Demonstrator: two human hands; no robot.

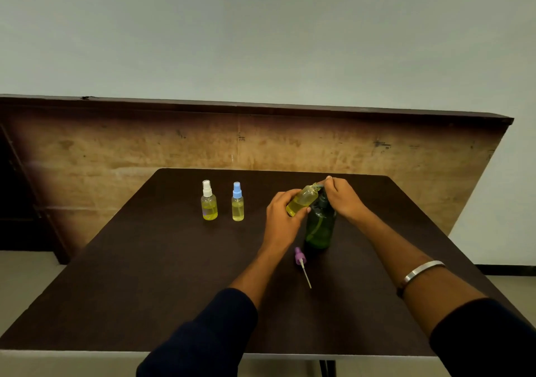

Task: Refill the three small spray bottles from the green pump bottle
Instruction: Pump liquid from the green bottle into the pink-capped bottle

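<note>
My left hand (pixel 280 214) grips an uncapped small spray bottle (pixel 301 199), tilted with its mouth up against the pump nozzle; yellow liquid fills its lower part. The green pump bottle (pixel 320 228) stands upright on the dark table (pixel 145 289). My right hand (pixel 343 195) rests over the pump head with fingers curled around it. A purple spray cap (pixel 300 257) with its dip tube lies on the table in front of the green bottle. Two capped small bottles stand to the left: one with a white cap (pixel 208 201), one with a blue cap (pixel 237 202), both partly filled with yellow liquid.
A worn wooden panel (pixel 261 144) rises behind the table's far edge. The table's near edge runs along the bottom of the view. A silver bangle (pixel 420 272) sits on my right wrist.
</note>
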